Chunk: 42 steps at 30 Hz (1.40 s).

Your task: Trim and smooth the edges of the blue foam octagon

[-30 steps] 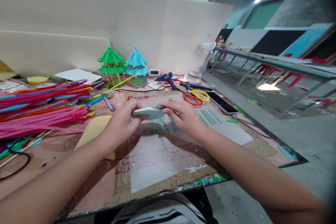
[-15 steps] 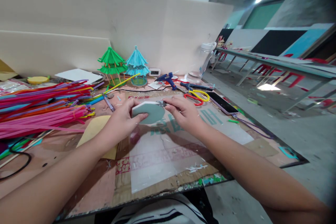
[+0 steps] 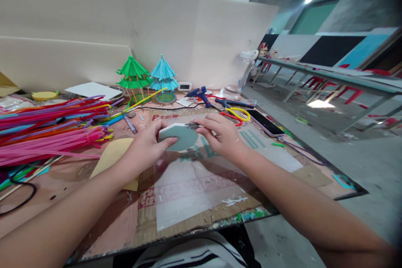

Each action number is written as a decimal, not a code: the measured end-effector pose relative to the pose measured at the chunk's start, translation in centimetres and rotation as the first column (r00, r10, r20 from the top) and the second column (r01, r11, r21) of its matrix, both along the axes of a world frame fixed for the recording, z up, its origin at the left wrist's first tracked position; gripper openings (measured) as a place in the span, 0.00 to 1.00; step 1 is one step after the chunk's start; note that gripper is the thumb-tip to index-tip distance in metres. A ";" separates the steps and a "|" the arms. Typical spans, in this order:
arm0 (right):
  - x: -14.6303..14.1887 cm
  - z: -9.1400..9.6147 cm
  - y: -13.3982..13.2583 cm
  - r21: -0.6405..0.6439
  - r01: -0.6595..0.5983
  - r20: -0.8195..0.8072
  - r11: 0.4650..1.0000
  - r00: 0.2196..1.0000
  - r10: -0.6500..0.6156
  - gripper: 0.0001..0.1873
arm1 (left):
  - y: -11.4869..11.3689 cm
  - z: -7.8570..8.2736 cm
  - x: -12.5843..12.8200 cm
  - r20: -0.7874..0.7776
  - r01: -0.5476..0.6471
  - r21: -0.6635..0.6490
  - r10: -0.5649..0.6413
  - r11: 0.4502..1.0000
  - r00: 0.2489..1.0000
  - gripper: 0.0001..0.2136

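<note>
My left hand (image 3: 153,140) grips a flat pale grey-green foam board piece (image 3: 180,137) with a white edge and several corners, its thumb across the face. The piece is held tilted above the work surface. In my right hand (image 3: 220,134), closed fingers pinch a small dark blade-like tool (image 3: 192,125), which meets the piece's upper right edge; most of the tool is hidden by the fingers. Below both hands lies a translucent plastic sheet (image 3: 179,201) with green and red print, on cardboard. A yellowish flat piece (image 3: 108,157) lies under my left forearm.
Bundles of coloured pipe cleaners (image 3: 53,130) lie left. Behind stand a green model pavilion (image 3: 133,76) and a blue one (image 3: 163,78). A glue gun (image 3: 201,95), yellow-and-red-handled scissors (image 3: 238,114), a phone (image 3: 265,123) and a clear jug (image 3: 245,69) sit toward the right.
The dark tool and my right fingers have shifted slightly left along the piece's edge. The foam board piece has tilted a little; my left hand keeps its hold.
</note>
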State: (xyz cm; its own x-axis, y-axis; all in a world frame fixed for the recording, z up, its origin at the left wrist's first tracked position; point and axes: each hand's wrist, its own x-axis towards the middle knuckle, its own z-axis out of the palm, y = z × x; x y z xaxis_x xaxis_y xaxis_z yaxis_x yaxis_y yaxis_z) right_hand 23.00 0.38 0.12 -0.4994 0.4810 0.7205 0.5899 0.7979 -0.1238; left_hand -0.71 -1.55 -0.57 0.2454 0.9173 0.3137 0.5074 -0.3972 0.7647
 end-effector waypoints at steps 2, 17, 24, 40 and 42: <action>0.0 0.0 0.0 -0.004 0.006 0.007 1.000 1.000 -0.006 0.17 | 0.0 0.0 0.0 -0.009 -0.001 0.017 0.001 1.000 1.000 0.07; 0.0 -0.3 0.2 -0.031 0.001 -0.057 1.000 0.998 -0.003 0.17 | 0.3 -0.1 -0.1 0.031 -0.013 0.008 0.012 1.000 0.999 0.09; 0.1 0.0 0.1 -0.023 0.009 -0.025 1.000 1.000 -0.009 0.16 | 0.2 -0.2 -0.1 0.036 -0.005 -0.010 0.005 1.000 0.999 0.08; 0.1 -0.4 0.3 -0.024 -0.003 -0.043 1.000 0.999 0.002 0.16 | 0.4 -0.3 -0.2 0.024 -0.004 0.019 0.004 1.000 1.000 0.08; 0.1 -0.4 0.3 -0.014 0.007 -0.033 1.000 0.999 -0.007 0.16 | 0.2 -0.3 -0.1 0.028 0.000 0.019 0.000 1.000 1.000 0.08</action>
